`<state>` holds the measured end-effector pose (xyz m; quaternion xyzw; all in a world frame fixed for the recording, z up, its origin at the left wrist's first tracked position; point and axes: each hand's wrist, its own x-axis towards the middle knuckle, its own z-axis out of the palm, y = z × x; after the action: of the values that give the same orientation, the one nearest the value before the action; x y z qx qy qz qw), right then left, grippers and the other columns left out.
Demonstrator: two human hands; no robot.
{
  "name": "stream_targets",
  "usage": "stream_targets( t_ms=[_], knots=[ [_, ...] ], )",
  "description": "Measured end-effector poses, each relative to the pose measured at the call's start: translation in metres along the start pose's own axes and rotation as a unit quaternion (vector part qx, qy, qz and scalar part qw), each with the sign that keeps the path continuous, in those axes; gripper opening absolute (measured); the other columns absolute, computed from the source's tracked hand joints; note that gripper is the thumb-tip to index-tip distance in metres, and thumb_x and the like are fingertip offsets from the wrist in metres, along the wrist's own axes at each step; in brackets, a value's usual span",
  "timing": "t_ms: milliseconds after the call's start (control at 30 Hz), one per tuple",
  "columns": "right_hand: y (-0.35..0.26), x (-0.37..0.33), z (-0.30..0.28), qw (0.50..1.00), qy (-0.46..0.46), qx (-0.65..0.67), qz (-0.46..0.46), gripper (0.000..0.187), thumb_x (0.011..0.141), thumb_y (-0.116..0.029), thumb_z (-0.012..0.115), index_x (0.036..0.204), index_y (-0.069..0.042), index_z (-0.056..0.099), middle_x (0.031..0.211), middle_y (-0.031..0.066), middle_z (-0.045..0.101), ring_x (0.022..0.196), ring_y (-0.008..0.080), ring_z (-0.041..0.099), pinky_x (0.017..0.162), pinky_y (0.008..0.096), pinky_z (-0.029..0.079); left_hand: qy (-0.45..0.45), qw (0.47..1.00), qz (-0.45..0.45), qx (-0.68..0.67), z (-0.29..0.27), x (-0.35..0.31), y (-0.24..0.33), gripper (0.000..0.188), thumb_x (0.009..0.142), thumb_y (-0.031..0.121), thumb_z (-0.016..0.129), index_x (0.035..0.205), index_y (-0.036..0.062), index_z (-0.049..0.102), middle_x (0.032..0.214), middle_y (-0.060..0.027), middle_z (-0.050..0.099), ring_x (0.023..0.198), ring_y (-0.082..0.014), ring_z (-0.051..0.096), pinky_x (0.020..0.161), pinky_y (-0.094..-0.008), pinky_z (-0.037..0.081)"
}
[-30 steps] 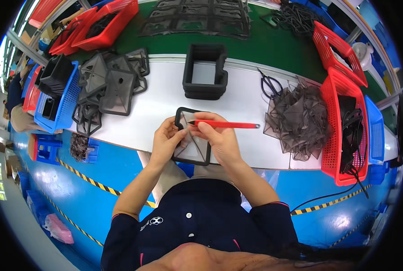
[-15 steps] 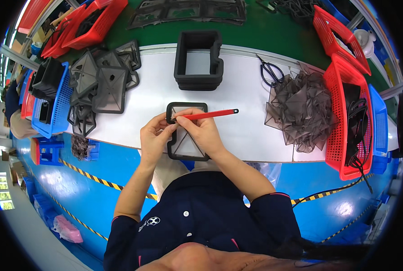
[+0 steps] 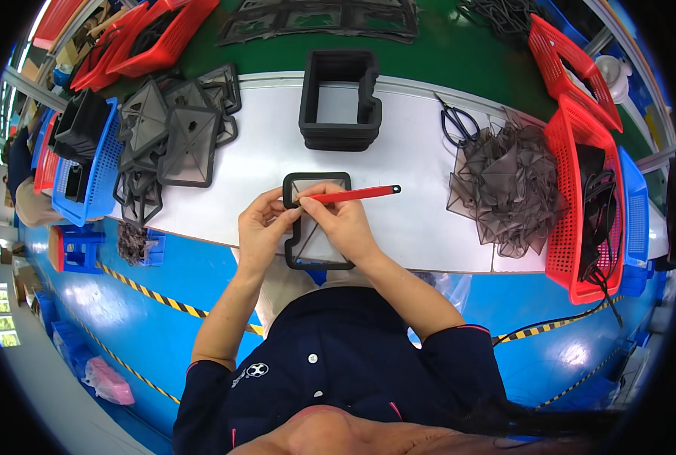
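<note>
A black rectangular frame (image 3: 319, 264) with grey mesh stretched inside it lies near the front edge of the white table, with a notch along its left side. My left hand (image 3: 264, 227) is closed at that notch, thumb and fingers pinching the frame's edge. In my right hand (image 3: 345, 227) is a slim red tool (image 3: 360, 194) with a hole at its outer end, held almost level across the frame. Its working tip is hidden by my fingers, which meet those of my left hand at the notch. Beyond the hands stands a stack of black frames (image 3: 341, 140).
Mesh-covered frames (image 3: 188, 148) lie piled at the left beside a blue basket (image 3: 106, 171). To the right are black scissors (image 3: 459, 125), a heap of loose grey mesh pieces (image 3: 505, 186) and a red basket (image 3: 580, 265) holding black parts. A green surface (image 3: 429, 57) lies beyond the table.
The view has shifted slightly, so the table things sit a little farther right. Both hands keep the same hold at the frame's notch.
</note>
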<state>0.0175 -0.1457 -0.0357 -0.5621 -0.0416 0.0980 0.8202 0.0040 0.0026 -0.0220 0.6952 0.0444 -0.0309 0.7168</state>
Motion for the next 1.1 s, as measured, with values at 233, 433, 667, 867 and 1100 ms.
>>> stream_targets(
  t_ms=[233,433,667,867,1100],
  knots=[
    [0.000,-0.003,0.007,0.951,0.047,-0.245,-0.180,0.009,0.083,-0.006,0.061,0.091,-0.001,0.061,0.089,0.0080,0.055,0.074,0.0181,0.057,0.066,0.0272,0.046,-0.006,1.000,0.009,0.001,0.003,-0.003,-0.001,0.036,0.080,0.002,0.066,0.114,-0.0016,0.056,0.083,-0.0042,0.063,0.073,-0.0083,0.060,0.065,-0.0206,0.050],
    [-0.013,-0.005,-0.003,0.879,0.070,-0.366,-0.299,0.010,0.081,-0.001,0.061,0.091,-0.002,0.063,0.088,0.0113,0.062,0.078,0.0254,0.060,0.068,0.0316,0.048,0.050,0.998,0.042,0.016,-0.007,0.000,0.006,0.024,0.080,-0.001,0.061,0.103,-0.0017,0.058,0.080,-0.0028,0.061,0.068,-0.0072,0.057,0.060,-0.0192,0.048],
    [-0.060,-0.044,-0.081,0.888,0.238,-0.306,-0.246,0.008,0.085,0.001,0.059,0.092,0.001,0.062,0.087,0.0086,0.065,0.076,0.0154,0.060,0.071,0.0269,0.048,0.216,0.934,0.088,0.270,-0.044,0.017,0.003,0.009,0.069,0.000,0.054,0.078,-0.0012,0.053,0.056,-0.0032,0.052,0.053,-0.0070,0.048,0.050,-0.0230,0.038],
    [-0.098,-0.073,-0.172,0.793,0.438,-0.302,-0.298,0.011,0.092,-0.005,0.053,0.096,0.002,0.060,0.086,0.0062,0.061,0.070,0.0093,0.056,0.065,0.0224,0.047,0.258,0.863,0.039,0.432,-0.062,0.019,0.002,0.011,0.069,0.010,0.058,0.074,0.0030,0.050,0.055,-0.0085,0.052,0.049,-0.0230,0.051,0.052,-0.0325,0.041],
    [-0.131,-0.078,-0.203,0.656,0.401,-0.617,-0.168,0.010,0.084,-0.010,0.063,0.092,-0.003,0.065,0.093,0.0120,0.055,0.073,0.0189,0.056,0.065,0.0290,0.046,0.209,0.891,0.045,0.400,-0.067,0.021,0.006,0.016,0.074,0.013,0.062,0.079,0.0027,0.052,0.060,-0.0040,0.052,0.056,-0.0147,0.051,0.053,-0.0276,0.039]
  ],
)
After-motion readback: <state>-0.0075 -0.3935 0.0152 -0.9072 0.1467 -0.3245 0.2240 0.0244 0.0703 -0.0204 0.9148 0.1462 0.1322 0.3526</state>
